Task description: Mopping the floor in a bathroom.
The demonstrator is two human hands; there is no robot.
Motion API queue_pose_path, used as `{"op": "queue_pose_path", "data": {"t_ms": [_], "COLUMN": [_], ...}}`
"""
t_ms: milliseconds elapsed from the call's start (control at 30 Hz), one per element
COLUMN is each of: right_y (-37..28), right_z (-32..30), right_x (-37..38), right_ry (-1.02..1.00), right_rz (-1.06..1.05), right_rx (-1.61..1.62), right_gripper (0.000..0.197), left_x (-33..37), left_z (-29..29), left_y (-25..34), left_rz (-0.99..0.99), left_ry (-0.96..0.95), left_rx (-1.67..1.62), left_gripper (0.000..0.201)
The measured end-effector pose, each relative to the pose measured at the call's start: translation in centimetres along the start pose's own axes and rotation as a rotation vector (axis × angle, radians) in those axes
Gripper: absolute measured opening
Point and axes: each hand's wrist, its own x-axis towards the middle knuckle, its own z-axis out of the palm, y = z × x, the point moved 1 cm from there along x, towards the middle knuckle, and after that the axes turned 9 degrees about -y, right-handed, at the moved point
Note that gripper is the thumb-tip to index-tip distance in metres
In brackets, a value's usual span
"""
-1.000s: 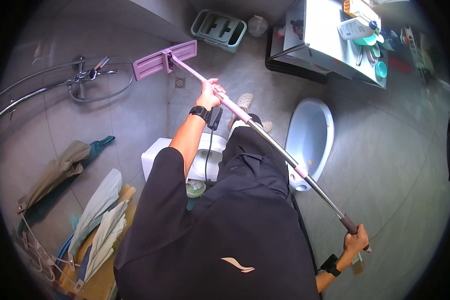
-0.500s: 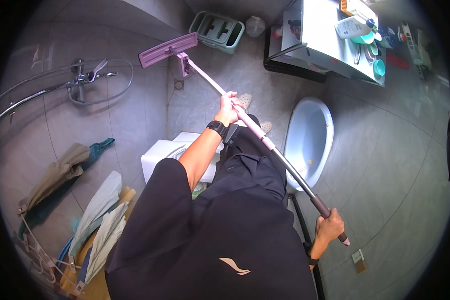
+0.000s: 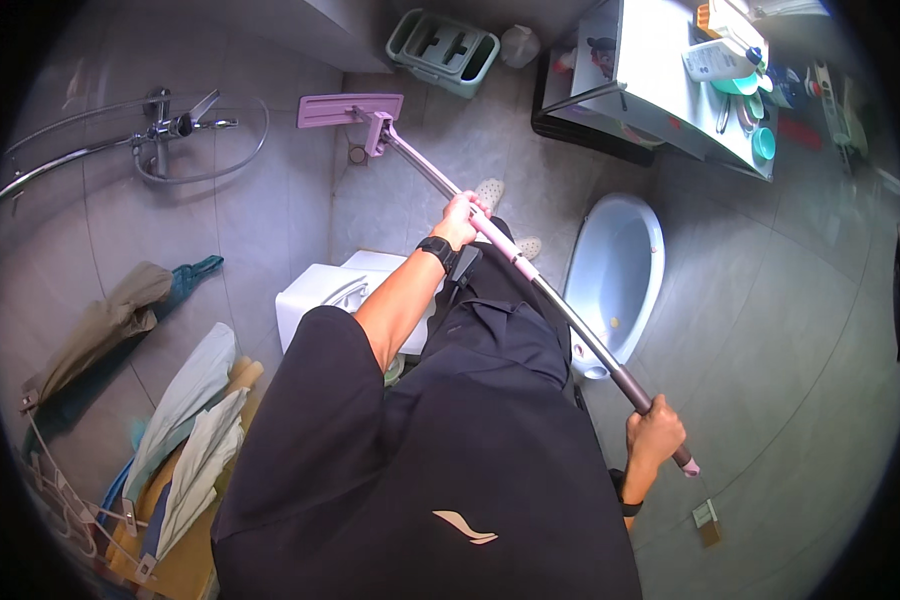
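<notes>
A long-handled flat mop (image 3: 574, 318) runs slantwise across the view, its pink and silver pole in front of my body. My left hand (image 3: 461, 219) is closed round the pole's upper part. Lower down, my right hand (image 3: 656, 434) grips the dark handle near its pink end. At the far left end, the pink rectangular mop head (image 3: 342, 110) is raised off the floor with no pad visible on it. Its pink hinge bracket (image 3: 378, 133) joins it to the pole.
A green mop bucket (image 3: 444, 50) stands at the back beside a white cabinet (image 3: 660, 75) loaded with bottles and cups. The pale basin (image 3: 622, 265) lies right of my feet. On the left are a shower mixer (image 3: 175, 125), a white appliance (image 3: 315, 292) and hanging clothes (image 3: 185, 390).
The mop head has tilted nearer to level and shifted slightly right and down. My right hand and the handle's end have risen a little. Both hands keep their grip.
</notes>
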Motion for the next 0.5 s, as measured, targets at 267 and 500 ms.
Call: {"op": "queue_pose_path", "data": {"t_ms": [267,500], "right_y": [-9.1,-11.3], "right_z": [4.5,10.6], "right_x": [5.0,10.6], "right_ry": [-0.009,-0.240], "right_rz": [-0.238,-0.161], "right_rx": [0.088,0.187], "right_gripper": [0.016,0.022], "left_x": [1.7,1.5], "left_z": [-2.5,-0.6], "left_y": [-3.1,-2.4], "left_rz": [-0.029,-0.049], "left_ry": [-0.051,-0.215], "left_rx": [0.519,0.774], "left_gripper": [0.010,0.016]}}
